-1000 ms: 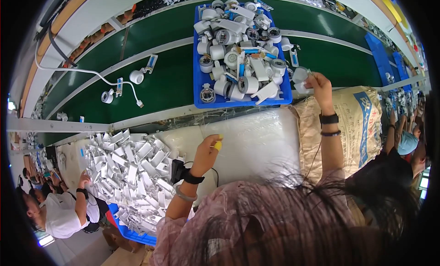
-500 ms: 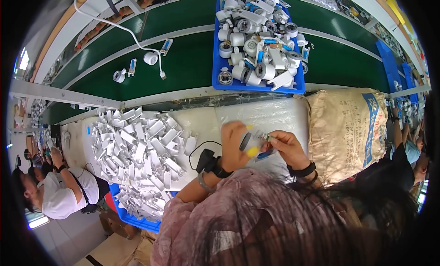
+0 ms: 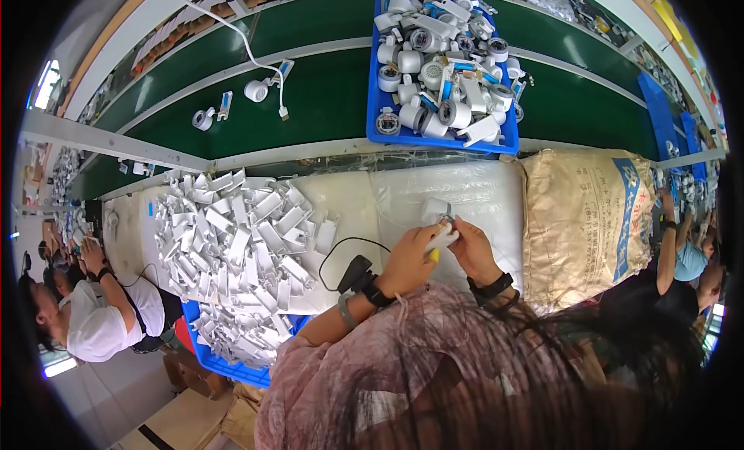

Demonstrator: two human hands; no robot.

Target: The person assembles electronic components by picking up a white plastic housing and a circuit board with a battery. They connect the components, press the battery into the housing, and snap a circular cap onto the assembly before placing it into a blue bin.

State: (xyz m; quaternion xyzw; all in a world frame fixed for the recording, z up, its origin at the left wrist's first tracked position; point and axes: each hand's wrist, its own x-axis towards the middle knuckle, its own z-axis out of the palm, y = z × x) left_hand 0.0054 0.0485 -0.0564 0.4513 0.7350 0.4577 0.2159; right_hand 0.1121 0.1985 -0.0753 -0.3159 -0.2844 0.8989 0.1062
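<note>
My left hand [image 3: 415,258] and my right hand [image 3: 474,252] are close together over the plastic-covered table, both closed on one small white plastic unit [image 3: 444,237]. Its pale, round-looking head [image 3: 435,210] sticks out beyond my fingertips, and a white elongated part lies between the hands. A bit of yellow covers a fingertip of my left hand. Fingers hide much of the unit, so its exact kind is unclear. To the left of my hands lies a large heap of white plastic shells [image 3: 244,233].
A blue tray [image 3: 434,141] full of white round-headed units stands beyond on the green belt [image 3: 310,109]. Two loose units and a white cable [image 3: 246,41] are nearby. At right sits a brown paper sack [image 3: 577,225]; a blue bin [image 3: 232,370] of shells is lower left. Co-workers flank the table.
My left hand has come down and in toward my right hand. The unit has turned, its round head now pointing away from me. My right hand has shifted slightly left.
</note>
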